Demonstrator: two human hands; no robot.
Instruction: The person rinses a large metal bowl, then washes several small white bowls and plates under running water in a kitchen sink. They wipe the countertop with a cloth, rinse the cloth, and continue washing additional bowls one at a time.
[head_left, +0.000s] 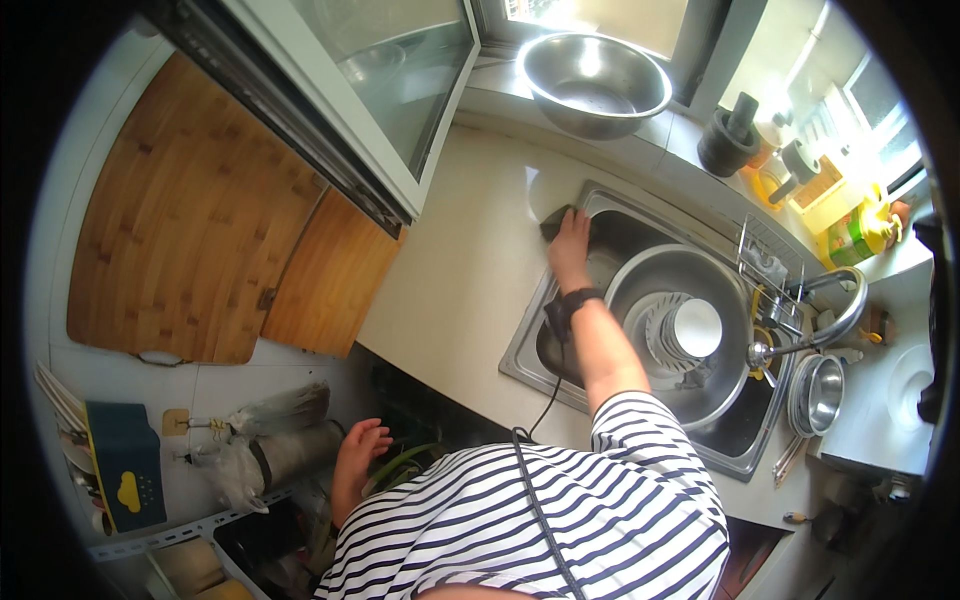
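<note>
My right hand (570, 247) reaches over the left rim of the steel sink (517, 360), its fingers on a dark cloth or pad (555, 225) at the counter's edge. A black band is on that wrist. My left hand (363, 446) hangs beside my body, its fingers apart and nothing in them. In the sink stands a large steel basin (622, 285); a stack of bowls with a white one (697, 328) on top sits on plates inside it. A chrome faucet (855, 300) arches in from the right.
A steel bowl (592, 82) stands on the window ledge near a stone mortar (724, 146) and bottles. An opened window sash (420, 150) juts over the counter (450, 262). Wooden boards (187, 225) are at the left. A wire rack (772, 255) and stacked bowls (825, 397) flank the faucet.
</note>
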